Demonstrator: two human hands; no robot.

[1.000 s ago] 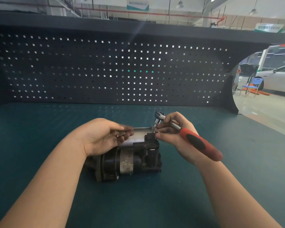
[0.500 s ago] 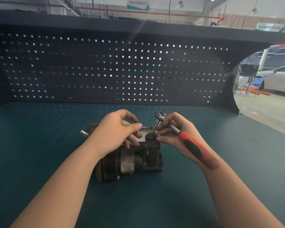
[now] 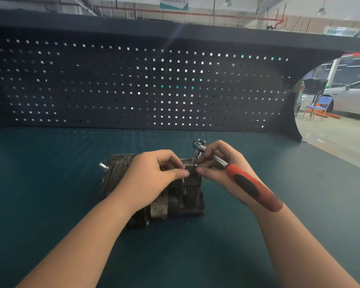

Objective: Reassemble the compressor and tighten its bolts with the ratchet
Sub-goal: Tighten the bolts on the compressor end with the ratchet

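A dark, grimy compressor (image 3: pixel 181 198) lies on its side on the green bench mat, its pulley end to the left with a short silver shaft (image 3: pixel 103 166) sticking out. My left hand (image 3: pixel 152 177) sits on top of it, fingers curled, pinching a small threaded bolt (image 3: pixel 183 180) at the black head block. My right hand (image 3: pixel 222 169) holds a ratchet (image 3: pixel 252 185) with a red and black handle. Its chrome head (image 3: pixel 198 146) stands over the far corner of the block, and the handle lies back along my wrist.
The green mat (image 3: pixel 50 194) spreads wide on all sides of the compressor. A dark pegboard (image 3: pixel 133 86) walls off the back of the bench. Past the bench's right end I see a workshop floor, a blue chair (image 3: pixel 318 107) and a white car (image 3: pixel 353 96).
My left hand shifted right across the compressor top and its fingers came down to the head block with the bolt. The pulley end came into view. The right hand and ratchet barely moved.
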